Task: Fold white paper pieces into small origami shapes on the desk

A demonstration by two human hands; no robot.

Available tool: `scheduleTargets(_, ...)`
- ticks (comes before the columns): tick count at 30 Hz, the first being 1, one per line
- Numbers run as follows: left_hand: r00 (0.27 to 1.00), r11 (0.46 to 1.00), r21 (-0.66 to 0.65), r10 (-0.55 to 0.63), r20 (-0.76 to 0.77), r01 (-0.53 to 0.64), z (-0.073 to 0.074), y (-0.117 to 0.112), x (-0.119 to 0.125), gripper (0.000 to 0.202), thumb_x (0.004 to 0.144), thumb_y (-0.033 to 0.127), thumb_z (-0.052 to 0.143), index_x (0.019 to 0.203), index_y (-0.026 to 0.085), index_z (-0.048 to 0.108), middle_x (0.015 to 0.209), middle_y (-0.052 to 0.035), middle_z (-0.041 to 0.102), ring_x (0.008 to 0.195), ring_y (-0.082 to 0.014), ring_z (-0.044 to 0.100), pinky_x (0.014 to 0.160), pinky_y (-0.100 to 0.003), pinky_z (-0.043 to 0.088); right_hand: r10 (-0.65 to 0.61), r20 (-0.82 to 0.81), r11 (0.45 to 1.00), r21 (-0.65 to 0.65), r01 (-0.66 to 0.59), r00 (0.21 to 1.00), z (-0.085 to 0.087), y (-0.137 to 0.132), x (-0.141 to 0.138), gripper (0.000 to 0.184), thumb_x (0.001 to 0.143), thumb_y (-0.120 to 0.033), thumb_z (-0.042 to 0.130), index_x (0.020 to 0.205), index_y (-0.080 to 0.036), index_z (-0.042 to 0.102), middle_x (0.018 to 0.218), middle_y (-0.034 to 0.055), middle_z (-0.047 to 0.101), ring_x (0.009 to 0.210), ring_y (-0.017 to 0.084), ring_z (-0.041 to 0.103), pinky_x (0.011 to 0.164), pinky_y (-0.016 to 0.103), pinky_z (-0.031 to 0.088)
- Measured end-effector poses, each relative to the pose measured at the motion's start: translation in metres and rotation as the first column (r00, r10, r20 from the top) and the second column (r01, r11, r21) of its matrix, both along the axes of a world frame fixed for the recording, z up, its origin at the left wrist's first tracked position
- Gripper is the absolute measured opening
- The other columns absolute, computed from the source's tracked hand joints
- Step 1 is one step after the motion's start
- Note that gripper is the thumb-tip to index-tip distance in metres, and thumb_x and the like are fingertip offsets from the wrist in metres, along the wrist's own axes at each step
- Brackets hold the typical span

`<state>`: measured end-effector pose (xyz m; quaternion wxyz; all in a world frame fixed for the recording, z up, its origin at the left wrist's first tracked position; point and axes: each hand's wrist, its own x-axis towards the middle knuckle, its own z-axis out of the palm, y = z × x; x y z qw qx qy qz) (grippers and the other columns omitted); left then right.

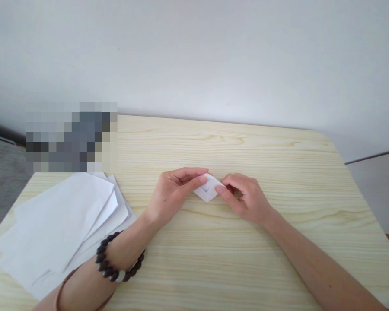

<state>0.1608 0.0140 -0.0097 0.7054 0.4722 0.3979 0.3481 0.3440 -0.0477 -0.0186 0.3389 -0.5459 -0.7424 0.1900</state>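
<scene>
Between my two hands is a small folded white paper, roughly diamond-shaped, with a crease or flap on its face. My left hand pinches its left and upper side, thumb on top and fingers behind. My right hand grips the right corner, its thumb on the face and its index finger curled behind the edge. Both hands are closed on the paper, above the middle of the wooden table. A dark bead bracelet circles my left wrist. Part of the paper's back is hidden by the fingers.
Several loose white sheets lie overlapping on the table's left side, partly under my left forearm. Behind them is a pixelated dark area whose contents I cannot make out. A pale wall rises along the table's far edge.
</scene>
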Motion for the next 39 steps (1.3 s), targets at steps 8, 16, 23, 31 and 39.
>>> scheduleTargets(8,1.0,1.0,-0.025,-0.006,-0.006,0.006,-0.0012,-0.001,-0.0002,0.019,0.07,0.028,0.079,0.086,0.019,0.077,0.082,-0.0028,0.076,0.073,-0.0155,0.068,0.069,-0.024,0.052,0.097,-0.054,0.995,-0.019,-0.098,0.994,0.004,0.0026,0.0031,0.025,0.091,-0.023,0.049,0.067,-0.019,0.051,0.057,-0.003,0.049,0.054,0.01,0.044,0.057,0.024,0.034)
scheduleTargets(16,0.993,0.995,-0.007,-0.095,-0.064,0.095,0.0059,0.0011,-0.0005,0.028,0.07,0.032,0.078,0.094,0.017,0.074,0.089,-0.0043,0.076,0.08,-0.0178,0.069,0.073,-0.026,0.053,0.138,-0.036,0.99,0.009,-0.138,0.99,0.0039,0.002,0.0042,0.026,0.092,-0.021,0.049,0.066,-0.018,0.05,0.057,-0.0033,0.048,0.054,0.01,0.043,0.058,0.024,0.034)
scheduleTargets(23,0.981,0.992,0.076,-0.083,-0.174,0.097,0.0072,0.0007,0.0002,0.019,0.072,0.034,0.076,0.079,0.016,0.076,0.078,-0.003,0.075,0.07,-0.0154,0.065,0.065,-0.024,0.051,0.148,0.001,0.988,0.041,-0.148,0.989,0.0026,0.0023,0.0027,0.027,0.093,-0.023,0.048,0.067,-0.019,0.052,0.056,-0.0026,0.05,0.055,0.01,0.044,0.058,0.024,0.035)
scheduleTargets(31,0.983,0.996,0.07,-0.033,-0.181,0.047,0.0036,-0.0019,0.0017,0.023,0.07,0.037,0.077,0.079,0.017,0.076,0.074,-0.0025,0.074,0.064,-0.0138,0.063,0.058,-0.022,0.047,0.151,-0.065,0.988,-0.022,-0.153,0.986,0.005,0.0024,0.0035,0.027,0.093,-0.024,0.049,0.067,-0.018,0.054,0.055,-0.0031,0.05,0.052,0.009,0.044,0.056,0.024,0.035)
scheduleTargets(39,0.969,0.975,0.015,-0.219,-0.114,0.223,0.0047,0.005,-0.0024,0.04,0.065,0.037,0.08,0.098,0.016,0.073,0.092,-0.0054,0.076,0.087,-0.0229,0.069,0.074,-0.028,0.053,-0.004,-0.232,0.987,-0.157,-0.033,0.973,0.0044,0.0001,0.005,0.032,0.093,-0.029,0.049,0.064,-0.017,0.054,0.056,-0.0022,0.053,0.048,0.008,0.043,0.045,0.021,0.031)
